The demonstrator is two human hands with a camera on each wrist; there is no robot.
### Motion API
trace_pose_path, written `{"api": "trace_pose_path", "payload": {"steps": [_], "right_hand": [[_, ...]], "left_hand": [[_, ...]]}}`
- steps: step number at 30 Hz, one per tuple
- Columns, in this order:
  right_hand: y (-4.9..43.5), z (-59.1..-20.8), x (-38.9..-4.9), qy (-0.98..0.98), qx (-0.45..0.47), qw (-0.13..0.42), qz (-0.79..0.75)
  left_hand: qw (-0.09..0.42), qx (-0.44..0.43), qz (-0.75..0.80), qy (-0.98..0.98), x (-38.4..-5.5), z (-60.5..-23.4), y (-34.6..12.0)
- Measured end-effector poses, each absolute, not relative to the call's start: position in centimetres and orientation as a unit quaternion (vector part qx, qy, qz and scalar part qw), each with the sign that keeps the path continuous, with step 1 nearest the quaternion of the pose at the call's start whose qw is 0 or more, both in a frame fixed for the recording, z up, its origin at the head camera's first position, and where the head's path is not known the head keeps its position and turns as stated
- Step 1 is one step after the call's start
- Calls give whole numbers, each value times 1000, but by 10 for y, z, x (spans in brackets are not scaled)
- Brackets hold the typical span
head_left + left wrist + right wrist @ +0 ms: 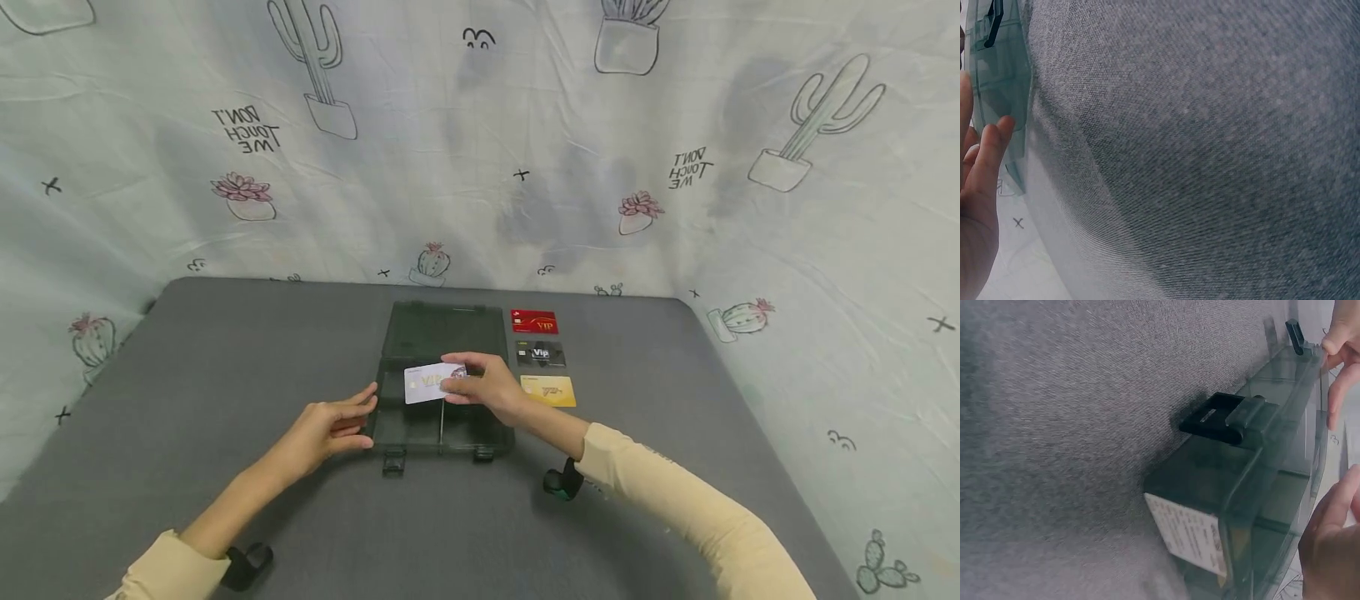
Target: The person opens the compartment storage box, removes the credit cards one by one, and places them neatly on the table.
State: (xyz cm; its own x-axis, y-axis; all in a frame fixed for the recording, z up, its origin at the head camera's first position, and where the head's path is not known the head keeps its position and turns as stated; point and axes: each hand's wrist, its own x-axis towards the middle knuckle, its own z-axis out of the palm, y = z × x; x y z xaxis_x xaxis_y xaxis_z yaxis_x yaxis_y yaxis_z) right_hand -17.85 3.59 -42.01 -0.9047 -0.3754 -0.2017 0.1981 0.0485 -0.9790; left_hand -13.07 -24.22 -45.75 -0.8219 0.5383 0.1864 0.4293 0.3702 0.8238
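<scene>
In the head view my right hand (491,385) pinches a pale lilac VIP card (425,383) over the compartments of a dark translucent plastic box (480,429). The box lies with its lid (446,329) folded back on the far side. My left hand (333,425) rests its fingertips against the box's left wall, thumb near the front left corner. The left wrist view has that hand's fingers (991,144) at the box side. In the right wrist view, my right hand (1335,544) is above the box, and the card is hidden.
Right of the box lie a red VIP card (534,322), a black Vip card (541,354) and a yellow card (549,391) in a column. Two latches (393,462) stick out at the box front. The grey table (285,333) meets a cactus-print curtain (450,167).
</scene>
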Motion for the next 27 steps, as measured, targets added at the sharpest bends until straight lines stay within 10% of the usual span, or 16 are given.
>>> {"api": "trace_pose_path", "payload": {"steps": [27], "right_hand": [[67, -424, -170, 742, -83, 209, -632]], "left_hand": [[67, 289, 495, 817, -129, -457, -243]]}}
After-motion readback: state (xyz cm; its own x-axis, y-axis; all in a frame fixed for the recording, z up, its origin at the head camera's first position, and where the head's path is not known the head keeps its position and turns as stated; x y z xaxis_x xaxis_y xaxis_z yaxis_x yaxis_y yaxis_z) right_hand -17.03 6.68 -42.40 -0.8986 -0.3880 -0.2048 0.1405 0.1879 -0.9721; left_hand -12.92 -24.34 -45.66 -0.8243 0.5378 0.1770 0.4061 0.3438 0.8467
